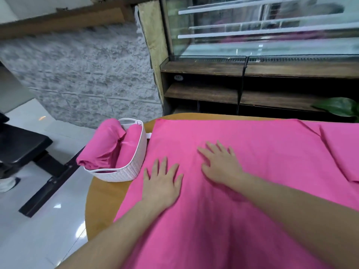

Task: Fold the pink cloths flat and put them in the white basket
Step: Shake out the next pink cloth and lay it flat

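Both hands lie flat, fingers straight and spread, gripping nothing: the left hand [162,181] and right hand [220,164] press on one spread pink cloth [242,136] covering the wooden table [103,200]. A second cloth [343,150] is cut off at the right edge. The white basket [134,164], left, holds two folded cloths [101,146].

Second pink cloth [343,152] and green leaf [339,106] cut off at right edge

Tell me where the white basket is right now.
In the head view, the white basket sits at the left edge of the round wooden table, just left of the spread pink cloth, holding folded pink cloths.
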`<state>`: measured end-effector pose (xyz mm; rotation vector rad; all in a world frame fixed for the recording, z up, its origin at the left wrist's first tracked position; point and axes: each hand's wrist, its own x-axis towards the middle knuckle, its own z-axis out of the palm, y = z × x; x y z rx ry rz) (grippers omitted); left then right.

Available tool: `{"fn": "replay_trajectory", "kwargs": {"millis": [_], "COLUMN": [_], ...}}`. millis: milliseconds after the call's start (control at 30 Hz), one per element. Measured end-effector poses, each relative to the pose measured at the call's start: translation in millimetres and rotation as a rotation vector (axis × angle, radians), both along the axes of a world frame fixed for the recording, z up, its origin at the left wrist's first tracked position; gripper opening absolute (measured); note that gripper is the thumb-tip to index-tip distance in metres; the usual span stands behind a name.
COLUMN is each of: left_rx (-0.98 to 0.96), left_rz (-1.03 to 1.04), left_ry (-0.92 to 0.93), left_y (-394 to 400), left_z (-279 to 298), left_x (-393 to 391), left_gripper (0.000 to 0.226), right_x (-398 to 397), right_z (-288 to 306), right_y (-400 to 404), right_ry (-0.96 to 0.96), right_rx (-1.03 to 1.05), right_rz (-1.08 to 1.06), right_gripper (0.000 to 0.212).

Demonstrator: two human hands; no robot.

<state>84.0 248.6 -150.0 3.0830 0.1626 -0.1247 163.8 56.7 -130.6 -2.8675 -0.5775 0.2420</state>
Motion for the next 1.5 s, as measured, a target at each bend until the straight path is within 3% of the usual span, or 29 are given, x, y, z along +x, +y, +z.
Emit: {"fn": "replay_trajectory", "kwargs": {"millis": [133, 267, 600, 933, 1200, 1333, 1500], "left_rx": [-0.018, -0.047, -0.106, -0.123, -0.15, -0.262, -0.263], "left_rz": [0.019, 0.044, 0.028, -0.015, -0.047, -0.026, -0.01], "left_ry": [0.076, 0.063, 0.085, 0.092, 0.144, -0.007, -0.276], "left_y": [4, -4, -35, -58, -46, -32, 0], "left_z": [-8, -10, -7, -7, -2, -2, 0], "left_x": [-13, -14, -10, 6, 32, 27, -14], "left_gripper": [0.057, 0.057, 0.058, 0.059, 0.057, 0.051, 0.034], "right_x": [-68, -91, -98, -85, -58, -47, -44], "right_z": [-2, -17, -23, -21, -19, -14, -9], "right_y": [13, -9, -56, -81, -74, -74, -73], "right_ry": [0.063, 0.079, -0.015, 0.003, 0.056, 0.111, 0.175], "right_rx": [-0.026, -0.039, -0.1, -0.142, -0.16, -0.183, -0.223], "right_rz": [0.064, -0.044, -0.062, -0.085, -0.088, -0.078, -0.09], "right_gripper": [0.06, 0.054, 0.055, 0.06, 0.051, 0.051, 0.051]}}
